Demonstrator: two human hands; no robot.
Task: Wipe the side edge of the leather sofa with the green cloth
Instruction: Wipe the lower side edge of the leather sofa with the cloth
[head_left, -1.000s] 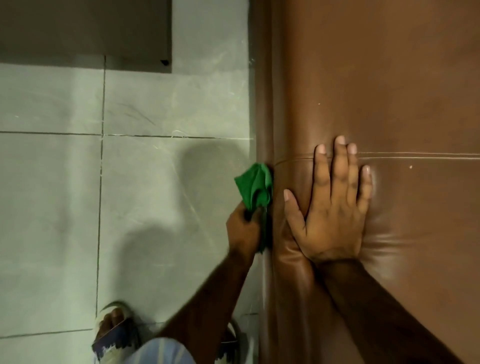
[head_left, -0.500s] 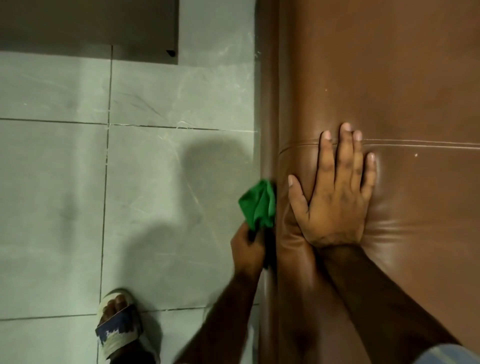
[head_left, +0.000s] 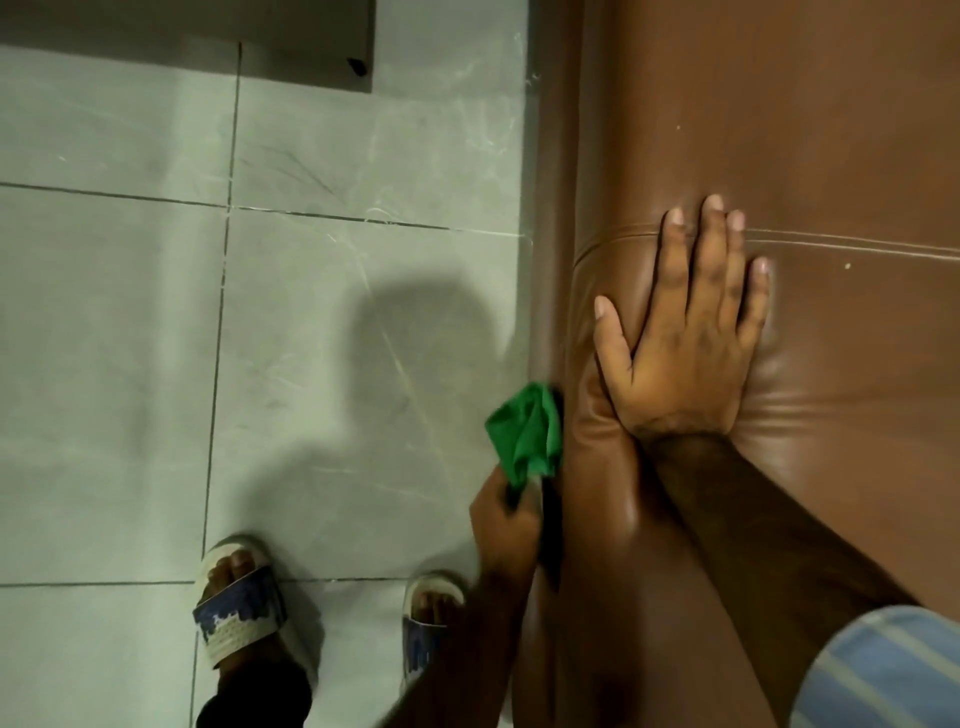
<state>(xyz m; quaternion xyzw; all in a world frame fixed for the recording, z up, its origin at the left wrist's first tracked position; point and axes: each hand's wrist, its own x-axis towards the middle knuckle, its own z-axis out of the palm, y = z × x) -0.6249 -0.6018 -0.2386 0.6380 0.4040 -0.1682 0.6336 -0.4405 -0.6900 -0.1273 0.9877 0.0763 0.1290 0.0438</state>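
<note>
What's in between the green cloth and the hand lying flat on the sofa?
In the head view, only the sofa's rounded brown edge lies between the green cloth and the flat right hand. The left hand holds the cloth.

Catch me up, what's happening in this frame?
A person is cleaning a brown leather sofa. Their left hand grips a bunched green cloth against the sofa's side edge, beside the grey tiled floor. Their right hand lies flat, fingers spread, on the sofa's top surface near a stitched seam. Both feet in sandals stand on the floor alongside.
</note>
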